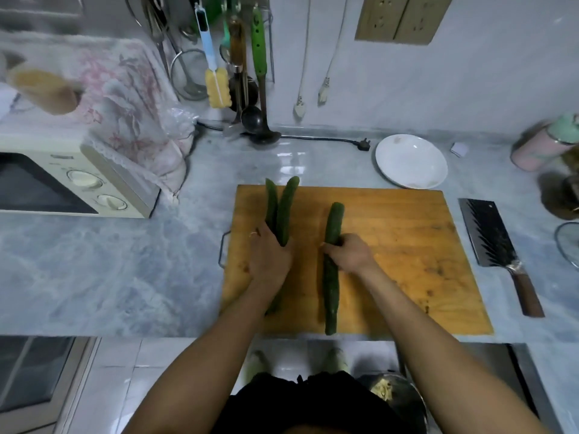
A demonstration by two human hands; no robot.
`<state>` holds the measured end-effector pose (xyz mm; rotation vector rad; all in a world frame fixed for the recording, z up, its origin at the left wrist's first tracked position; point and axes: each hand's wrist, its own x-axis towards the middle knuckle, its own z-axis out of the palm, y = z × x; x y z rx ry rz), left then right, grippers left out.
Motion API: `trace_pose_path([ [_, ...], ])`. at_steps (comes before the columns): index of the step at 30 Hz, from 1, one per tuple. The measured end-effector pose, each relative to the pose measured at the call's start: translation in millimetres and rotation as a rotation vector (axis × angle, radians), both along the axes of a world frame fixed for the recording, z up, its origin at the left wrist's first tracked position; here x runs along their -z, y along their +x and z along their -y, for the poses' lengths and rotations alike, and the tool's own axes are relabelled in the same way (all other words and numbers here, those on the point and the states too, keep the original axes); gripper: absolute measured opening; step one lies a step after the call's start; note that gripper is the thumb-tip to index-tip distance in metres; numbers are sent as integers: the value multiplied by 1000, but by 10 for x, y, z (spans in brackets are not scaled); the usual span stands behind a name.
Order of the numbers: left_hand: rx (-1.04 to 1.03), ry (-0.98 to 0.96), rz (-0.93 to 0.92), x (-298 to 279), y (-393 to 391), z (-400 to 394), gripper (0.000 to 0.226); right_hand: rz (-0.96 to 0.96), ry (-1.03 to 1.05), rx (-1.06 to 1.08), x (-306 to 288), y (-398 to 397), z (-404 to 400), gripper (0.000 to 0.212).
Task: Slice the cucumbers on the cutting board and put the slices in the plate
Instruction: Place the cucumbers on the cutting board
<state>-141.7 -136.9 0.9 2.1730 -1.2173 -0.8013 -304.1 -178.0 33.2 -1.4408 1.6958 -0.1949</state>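
Three long whole cucumbers lie lengthwise on the wooden cutting board [407, 245]. My left hand [269, 255] grips two cucumbers [283, 211] together near the board's left side; their far tips spread apart past the board's far edge. My right hand [351, 252] holds the third cucumber [332, 277] around its middle, at the board's centre. A white plate [411, 161] sits empty just beyond the board's far right corner. A cleaver [492, 242] with a wooden handle lies on the counter to the right of the board.
A cream microwave [78, 183] under a floral cloth stands at the left. Utensils [247, 64] hang on the back wall, a plug [363, 144] and cord lie behind the board. Jars [548, 145] and a strainer crowd the right edge. A sink lies below right.
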Motion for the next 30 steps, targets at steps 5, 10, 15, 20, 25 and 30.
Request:
trace_pose_path([
  [5, -73, 91, 209, 0, 4, 30, 66, 74, -14, -94, 77, 134, 167, 16],
  [10, -17, 164, 276, 57, 127, -76, 60, 156, -27, -103, 184, 229, 165, 12],
  [15, -16, 18, 203, -9, 210, -333, 55, 115, -16, -150, 251, 101, 124, 28],
  [20, 14, -255, 2, -333, 134, -577, 21, 130, -139, -55, 173, -260, 50, 24],
  [25, 205, -177, -113, -412, 83, -437, 14, 154, -259, 116, 44, -518, -128, 9],
  [30, 414, -142, -149, -343, -185, -116, 20, 152, -269, 253, -22, -810, -352, 12],
])
